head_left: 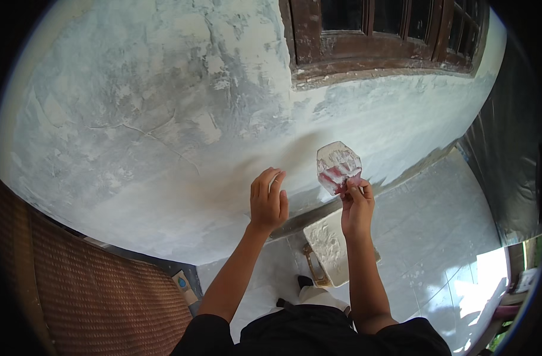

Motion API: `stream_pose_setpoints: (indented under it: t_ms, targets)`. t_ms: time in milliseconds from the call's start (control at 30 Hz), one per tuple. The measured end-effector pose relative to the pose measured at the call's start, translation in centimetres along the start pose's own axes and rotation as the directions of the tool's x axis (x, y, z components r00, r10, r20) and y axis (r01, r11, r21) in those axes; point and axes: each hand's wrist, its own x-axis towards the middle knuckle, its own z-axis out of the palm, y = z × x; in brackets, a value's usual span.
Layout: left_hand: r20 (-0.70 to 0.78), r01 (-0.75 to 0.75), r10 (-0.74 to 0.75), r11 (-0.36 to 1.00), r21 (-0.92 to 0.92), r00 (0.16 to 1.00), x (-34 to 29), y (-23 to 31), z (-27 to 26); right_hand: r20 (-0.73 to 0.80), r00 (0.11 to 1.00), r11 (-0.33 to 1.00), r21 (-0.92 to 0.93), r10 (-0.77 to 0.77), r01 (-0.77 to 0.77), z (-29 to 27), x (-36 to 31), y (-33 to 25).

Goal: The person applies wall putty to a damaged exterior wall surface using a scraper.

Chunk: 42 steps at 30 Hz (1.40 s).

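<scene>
My right hand (357, 209) grips a flat putty spreader (338, 165) by its lower edge, thumb on the face turned to me. The spreader is reddish, angular in outline and smeared with white putty. It is held up in front of the wall (182, 118), which is patchy white and grey with uneven putty. My left hand (268, 200) is raised near the wall, its fingers slightly bent and apart, holding nothing. Below and between my forearms sits a pale tray (325, 242) with lumpy white putty in it, partly hidden by my right forearm.
A brown wooden window frame (378, 50) is set in the wall at the upper right. A woven brown panel (105, 285) stands at the lower left. Grey floor tiles (425, 219) lie below, sunlit at right. Dark sheeting (511, 148) hangs at the far right.
</scene>
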Motion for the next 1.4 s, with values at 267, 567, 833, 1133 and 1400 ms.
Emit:
stream_pose_setpoints:
  t_ms: [267,567,833,1133,1400]
  targets:
    - [0.411,0.221,-0.096,0.938,-0.268,0.907,-9.5,3.2,10.1,-0.352,0.931,0.937,-0.284,0.095,-0.203,-10.5,-0.6,3.7]
    - [0.758,0.422,-0.156,0.891,-0.169,0.634,-21.4,3.8,15.8,-0.557,0.809,0.706,-0.495,0.191,-0.507,-22.8,-0.8,8.8]
    - [0.899,0.442,-0.203,0.897,0.012,0.389,-26.3,3.8,16.2,-0.655,0.75,0.513,-0.615,0.09,-0.599,-28.6,-2.0,13.8]
    - [0.895,0.439,-0.258,0.895,0.079,0.364,-27.6,3.1,18.8,-0.559,0.828,0.178,-0.819,-0.031,-0.546,-30.3,0.0,18.6]
    - [0.92,0.395,-0.273,0.907,0.148,0.28,-29.0,2.7,20.6,-0.205,0.979,0.051,-0.978,-0.02,-0.203,-31.9,4.0,21.3]
